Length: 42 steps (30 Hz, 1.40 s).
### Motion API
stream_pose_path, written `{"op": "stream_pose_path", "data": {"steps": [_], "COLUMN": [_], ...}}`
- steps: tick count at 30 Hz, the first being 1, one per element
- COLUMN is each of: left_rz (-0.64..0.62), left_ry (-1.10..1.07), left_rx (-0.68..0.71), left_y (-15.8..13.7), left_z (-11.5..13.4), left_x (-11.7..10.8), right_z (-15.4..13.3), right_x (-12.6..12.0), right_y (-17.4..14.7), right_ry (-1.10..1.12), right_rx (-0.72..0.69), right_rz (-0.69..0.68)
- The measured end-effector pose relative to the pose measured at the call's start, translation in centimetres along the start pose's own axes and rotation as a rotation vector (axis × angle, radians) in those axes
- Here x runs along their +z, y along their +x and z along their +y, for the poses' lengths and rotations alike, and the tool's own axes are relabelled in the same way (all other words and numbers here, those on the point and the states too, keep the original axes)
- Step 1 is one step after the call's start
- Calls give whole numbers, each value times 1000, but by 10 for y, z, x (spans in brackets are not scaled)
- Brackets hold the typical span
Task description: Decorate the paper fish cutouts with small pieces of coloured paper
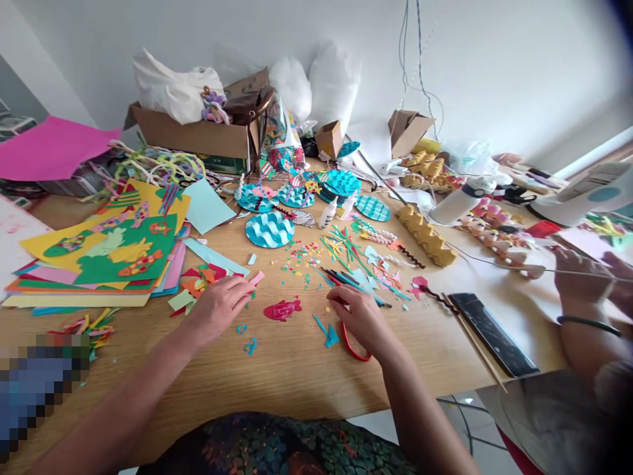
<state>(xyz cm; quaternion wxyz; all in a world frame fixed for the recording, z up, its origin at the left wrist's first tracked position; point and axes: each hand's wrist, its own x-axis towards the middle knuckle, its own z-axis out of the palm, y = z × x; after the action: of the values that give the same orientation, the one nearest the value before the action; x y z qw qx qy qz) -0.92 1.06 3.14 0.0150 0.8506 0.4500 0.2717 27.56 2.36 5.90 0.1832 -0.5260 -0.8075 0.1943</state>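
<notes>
My left hand [223, 305] is low over the table with its fingers pressed together, a small pink paper strip [258, 278] at the tips. Beside it lie orange and green paper scraps [190, 290]. My right hand [360, 318] has curled fingers, close to a bundle of dark pencils [353, 282]; what they pinch, if anything, is hidden. Under that hand shows a red loop [357, 353], like a scissors handle. Between my hands rests a red paper fish [281, 310]. Blue paper bits [250, 346] and a blue cut piece [330, 336] lie nearby.
Stacked coloured paper [99, 264] is on the left. Blue wavy discs [270, 229] and glue bottles [328, 214] stand behind. At right are an egg-carton strip [426, 236], a black phone-like slab [492, 333], a thin stick [477, 346] and another person's hand [581, 280].
</notes>
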Motion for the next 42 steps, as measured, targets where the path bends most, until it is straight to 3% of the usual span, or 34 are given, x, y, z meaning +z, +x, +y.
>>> {"op": "stream_pose_path", "data": {"steps": [11, 20, 29, 36, 42], "left_rz": [-84, -97, 87, 151, 162], "left_ry": [-78, -96, -106, -94, -87], "left_rx": [-10, -16, 27, 37, 11], "left_y": [2, 6, 0, -4, -6], "left_z": [10, 14, 16, 14, 11], "left_x": [10, 3, 23, 21, 22], "right_z": [-9, -1, 6, 12, 11], "right_x": [-3, -15, -3, 25, 28], "right_y": [23, 36, 84, 129, 141], "right_ry": [-145, -266, -351, -382, -442], "right_rx": [-91, 22, 5, 30, 43], "right_rz": [-144, -178, -213, -243, -298]}}
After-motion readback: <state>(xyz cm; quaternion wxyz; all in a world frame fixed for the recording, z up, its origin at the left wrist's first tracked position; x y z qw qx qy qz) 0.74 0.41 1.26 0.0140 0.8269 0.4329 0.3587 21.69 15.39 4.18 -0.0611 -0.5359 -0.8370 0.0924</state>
